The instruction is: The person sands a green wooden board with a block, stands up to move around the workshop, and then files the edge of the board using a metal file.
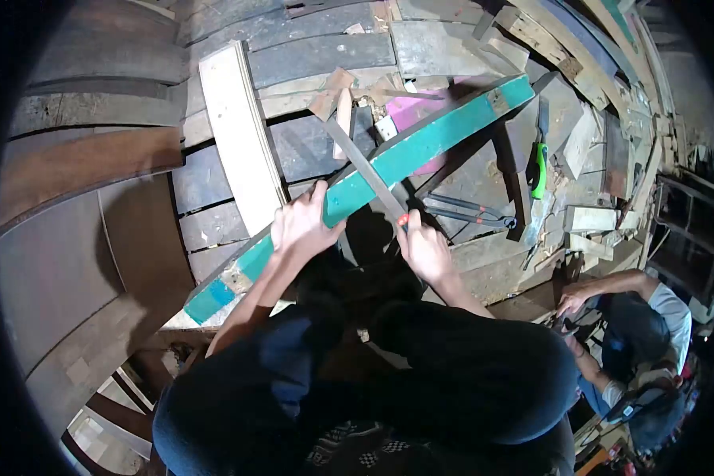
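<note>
A long green wooden beam [428, 147] lies diagonally over the plank surface, above my knees. My left hand [303, 224] is wrapped over the beam's near side, left of its middle. In my right hand [425, 252] is the orange-ended handle of a long flat metal tool [370, 176], which looks like a file or saw blade. That tool crosses over the beam, its far end pointing up and left. Red-handled pincers [472, 213] lie to the right of my right hand, and a saw with a bright green handle [539, 170] lies farther right.
White boards [238, 135] are stacked at upper left. Wood scraps lie near a pink sheet [412, 113] behind the beam. Lumber [563, 47] is piled at upper right. Another person [639, 333] sits at lower right, hands together. A brown panel [87, 178] stands left.
</note>
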Motion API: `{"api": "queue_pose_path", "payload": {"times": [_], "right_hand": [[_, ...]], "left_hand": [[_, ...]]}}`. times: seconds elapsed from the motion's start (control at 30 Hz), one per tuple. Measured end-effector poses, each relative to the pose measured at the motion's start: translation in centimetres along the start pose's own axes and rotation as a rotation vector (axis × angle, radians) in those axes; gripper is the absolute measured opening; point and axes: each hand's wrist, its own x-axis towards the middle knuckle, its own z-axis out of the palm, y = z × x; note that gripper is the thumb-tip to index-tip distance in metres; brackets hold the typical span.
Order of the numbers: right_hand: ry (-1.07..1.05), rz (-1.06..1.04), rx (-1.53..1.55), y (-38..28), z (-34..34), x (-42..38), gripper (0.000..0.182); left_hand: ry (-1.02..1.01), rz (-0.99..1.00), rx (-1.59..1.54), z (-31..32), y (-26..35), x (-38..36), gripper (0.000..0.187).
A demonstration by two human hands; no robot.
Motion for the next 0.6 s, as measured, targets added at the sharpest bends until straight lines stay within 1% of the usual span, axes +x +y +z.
{"api": "queue_pose_path", "payload": {"times": [0.03,0.07,0.1,0.17,0.2,0.23,0.27,0.37,0.4,0.43,0.5,0.53,0.6], "right_hand": [[0.019,-0.011,0.018,0.8,0.9,-0.7,0.024],[0.007,0.048,-0.044,1.9,1.5,-2.8,0.028],[0.033,0.011,-0.040,2.8,1.6,-4.6,0.032],[-0.095,0.254,-0.122,2.3,1.1,-6.8,0.033],[-0.123,0.281,-0.133,2.1,1.2,-7.2,0.032],[-0.143,0.308,-0.143,1.7,1.1,-7.0,0.031],[-0.160,0.340,-0.149,1.3,1.1,-6.7,0.030],[-0.091,0.180,-0.018,0.8,0.9,-2.8,0.026],[-0.088,0.146,0.003,-0.3,-0.1,-1.0,0.025],[-0.086,0.113,0.022,-1.5,-1.3,0.6,0.024],[-0.093,0.078,-0.108,-2.0,-2.6,2.0,0.022],[-0.096,0.053,-0.104,-1.2,-2.4,1.9,0.022],[-0.049,0.107,-0.044,-0.4,-1.8,0.1,0.024]], "left_hand": [[0.003,-0.001,0.003,-0.2,-0.1,0.1,0.057],[-0.021,0.007,0.005,-0.5,-0.2,0.3,0.058],[-0.014,0.007,0.012,-0.7,-0.3,0.5,0.058],[-0.024,0.001,0.020,-0.6,-0.2,0.2,0.058],[-0.050,-0.011,-0.016,-0.5,-0.3,0.4,0.059],[0.001,0.031,-0.007,0.0,-0.6,0.3,0.060],[0.004,0.040,-0.011,-0.1,-0.6,0.4,0.060],[-0.008,0.033,-0.016,-0.4,-0.4,0.5,0.059],[-0.015,0.033,-0.015,-0.4,-0.3,0.5,0.059],[0.060,0.045,-0.024,0.9,-0.9,0.3,0.057],[-0.064,-0.029,0.006,-1.1,0.5,0.7,0.057],[-0.020,0.028,-0.043,-0.6,0.0,0.7,0.057],[-0.010,0.060,-0.025,0.6,-0.6,0.9,0.058]]}}
